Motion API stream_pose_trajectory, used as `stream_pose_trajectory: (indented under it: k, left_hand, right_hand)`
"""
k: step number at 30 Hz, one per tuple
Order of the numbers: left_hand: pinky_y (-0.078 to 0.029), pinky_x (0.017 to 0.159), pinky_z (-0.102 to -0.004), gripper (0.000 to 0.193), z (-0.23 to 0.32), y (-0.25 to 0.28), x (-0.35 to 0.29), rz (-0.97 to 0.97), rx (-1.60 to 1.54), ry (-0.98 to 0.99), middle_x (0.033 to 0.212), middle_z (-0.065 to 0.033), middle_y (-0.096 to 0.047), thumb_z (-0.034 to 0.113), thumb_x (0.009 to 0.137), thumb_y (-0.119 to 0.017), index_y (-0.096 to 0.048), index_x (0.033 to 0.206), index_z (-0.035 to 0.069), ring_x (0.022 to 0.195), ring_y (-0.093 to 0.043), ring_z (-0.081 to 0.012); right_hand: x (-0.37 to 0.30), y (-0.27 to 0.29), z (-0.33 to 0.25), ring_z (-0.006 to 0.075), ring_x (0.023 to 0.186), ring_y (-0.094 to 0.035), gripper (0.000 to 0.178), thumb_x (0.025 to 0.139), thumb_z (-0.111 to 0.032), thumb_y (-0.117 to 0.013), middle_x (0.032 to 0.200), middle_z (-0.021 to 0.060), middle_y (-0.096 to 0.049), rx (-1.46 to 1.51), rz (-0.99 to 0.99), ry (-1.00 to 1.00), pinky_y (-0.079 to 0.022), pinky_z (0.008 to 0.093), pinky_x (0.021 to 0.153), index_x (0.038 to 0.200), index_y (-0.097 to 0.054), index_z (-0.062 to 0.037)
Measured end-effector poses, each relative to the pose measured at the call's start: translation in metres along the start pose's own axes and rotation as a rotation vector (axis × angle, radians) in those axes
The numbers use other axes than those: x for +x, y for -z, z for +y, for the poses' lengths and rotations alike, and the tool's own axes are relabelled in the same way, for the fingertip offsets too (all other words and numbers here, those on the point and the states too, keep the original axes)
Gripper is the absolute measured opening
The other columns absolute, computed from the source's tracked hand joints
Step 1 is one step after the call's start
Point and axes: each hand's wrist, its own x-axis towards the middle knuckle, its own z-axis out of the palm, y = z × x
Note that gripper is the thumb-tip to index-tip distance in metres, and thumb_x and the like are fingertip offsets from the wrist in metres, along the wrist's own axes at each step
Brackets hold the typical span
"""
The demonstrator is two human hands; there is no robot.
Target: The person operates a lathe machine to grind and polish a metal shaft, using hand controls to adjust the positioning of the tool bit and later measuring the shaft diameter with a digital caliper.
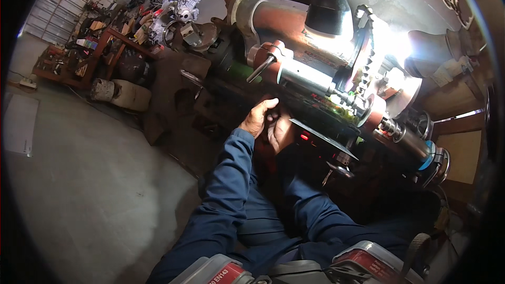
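My left hand (254,120) and my right hand (280,132) meet in front of a large workshop machine. The left has its thumb stretched out and its fingers curled inward. Beside it, the right also curls its fingers, which lie partly in shadow. Whatever is between them is too small or too dark to make out. A flat panel with a bright metal edge (327,140) slants away to the right of my right hand. Beyond the hands, a shiny metal shaft (310,78) is mounted in the machine, with a clamp and handle (267,63) at its left end.
A black lamp (330,8) glares over the machine. A handwheel (341,169) sits low right; a blue-ringed round part (428,155) is farther right. At upper left are a rusty rack (97,58), metal engine casings (185,8) and a pale cylinder (130,94). Grey floor (94,189) spreads left.
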Motion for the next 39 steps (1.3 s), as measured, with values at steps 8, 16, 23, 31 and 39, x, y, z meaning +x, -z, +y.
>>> stream_pose_trajectory:
  k: [8,16,23,31,39]
  left_hand:
    - [-0.047,0.068,-0.0283,0.031,0.008,0.0,0.0,0.01,0.074,0.072,0.081,-0.0081,-0.061,0.032,0.082,-0.059,-0.06,0.098,0.005,0.071,-0.058,-0.0152]
    - [-0.05,0.068,-0.0299,0.024,0.034,-0.009,-0.005,-0.085,0.227,0.07,0.081,-0.0081,-0.065,0.021,0.087,-0.058,-0.063,0.099,0.001,0.069,-0.061,-0.0162]
    - [-0.047,0.094,-0.0336,0.056,0.08,0.006,-0.063,0.196,1.247,-0.027,0.119,-0.0227,-0.062,0.032,0.086,-0.068,-0.055,0.122,-0.008,0.111,-0.061,-0.0255]
    - [-0.045,0.094,-0.0395,0.045,-0.007,0.012,-0.212,0.528,1.175,-0.106,0.118,-0.0222,-0.061,0.028,0.085,-0.064,-0.057,0.119,0.0,0.108,-0.06,-0.035]
    - [-0.046,0.09,-0.0401,0.034,0.025,-0.073,-0.171,0.577,1.428,-0.607,0.104,-0.0167,-0.063,0.016,0.076,-0.071,-0.059,0.104,0.0,0.101,-0.06,-0.0337]
  right_hand:
    - [0.019,0.022,-0.003,0.0061,0.057,-0.045,0.01,0.095,-0.02,-0.053,0.074,-0.0039,-0.054,0.358,-0.062,-0.286,-0.037,0.0218,0.048,0.093,-0.058,-0.0121]
    - [0.006,0.015,-0.004,0.0065,0.047,-0.038,0.022,0.099,-0.024,-0.043,0.063,-0.0031,-0.046,0.674,-0.171,-0.427,-0.035,0.021,0.041,0.084,-0.053,-0.0106]
    - [-0.15,0.09,0.003,0.0427,0.116,-0.051,0.06,0.099,-0.045,-0.039,0.124,0.0296,-0.052,-1.483,-0.728,-0.01,-0.04,0.0444,0.101,0.129,-0.046,0.0062]
    - [-0.217,0.037,-0.309,0.0293,0.092,-0.065,0.039,0.081,-0.013,-0.068,0.111,0.0183,-0.062,-1.655,-0.821,0.751,-0.053,0.0381,0.077,0.117,-0.058,-0.002]
    - [-0.173,0.115,-0.454,0.0403,0.117,-0.054,0.047,0.098,-0.018,-0.044,0.131,0.0266,-0.05,-1.841,0.332,1.406,-0.043,0.042,0.097,0.139,-0.036,0.0029]
